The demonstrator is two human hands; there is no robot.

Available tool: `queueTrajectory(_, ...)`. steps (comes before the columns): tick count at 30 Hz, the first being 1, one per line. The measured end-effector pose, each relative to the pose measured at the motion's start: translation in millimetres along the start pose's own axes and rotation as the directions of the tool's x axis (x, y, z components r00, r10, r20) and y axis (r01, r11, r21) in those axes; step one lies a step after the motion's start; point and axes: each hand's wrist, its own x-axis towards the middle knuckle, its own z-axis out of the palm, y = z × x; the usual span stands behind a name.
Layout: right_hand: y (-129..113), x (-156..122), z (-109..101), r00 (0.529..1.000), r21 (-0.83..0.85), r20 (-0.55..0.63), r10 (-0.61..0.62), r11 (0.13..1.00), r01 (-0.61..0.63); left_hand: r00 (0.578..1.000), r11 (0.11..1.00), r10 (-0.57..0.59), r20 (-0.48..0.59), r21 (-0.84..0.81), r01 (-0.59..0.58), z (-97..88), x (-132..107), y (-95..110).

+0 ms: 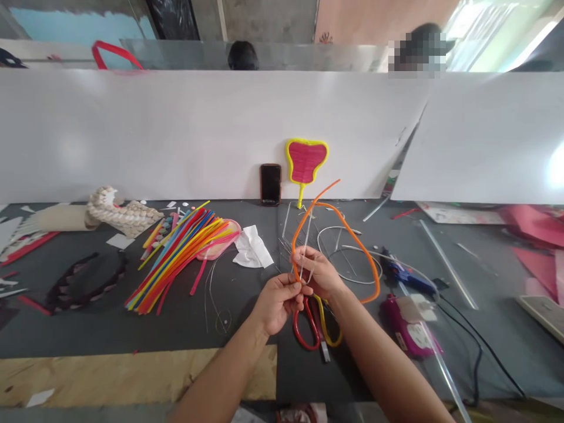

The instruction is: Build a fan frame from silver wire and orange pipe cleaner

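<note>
Both my hands meet above the dark table (88, 329), closed on an orange pipe cleaner (352, 235) bent into a large loop. My left hand (278, 301) pinches the lower end of the loop. My right hand (318, 271) grips it just above, together with a thin clear wire frame (307, 235) that stands up between the fingers. Red and yellow scissors (314, 329) lie on the table right beneath my hands.
A bundle of coloured pipe cleaners (176, 258) lies to the left, with crumpled white paper (252, 249). A blue glue gun (408, 275), a magenta tape holder (409, 328) and black cables are on the right. A phone (270, 184) and a pink-and-yellow fan shape (306, 161) lean on the white partition.
</note>
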Motion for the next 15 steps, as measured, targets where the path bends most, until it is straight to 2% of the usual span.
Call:
queueTrajectory(4,2.2,0.3,-4.8,0.999,-0.001,0.031,-0.026,1.0,0.026,1.0,0.999,0.006,-0.006,0.036,-0.006,-0.1,0.6,0.3)
queueTrajectory(10,4.5,2.2,-19.7,0.985,0.017,0.163,0.05,0.998,-0.053,0.999,0.997,-0.03,0.017,0.068,0.028,-1.9,-0.5,-1.1)
queueTrajectory(15,7.9,3.0,-26.2,0.989,0.052,0.142,0.044,0.997,-0.052,0.997,0.995,-0.07,0.02,0.068,0.068,-2.2,0.6,-0.1)
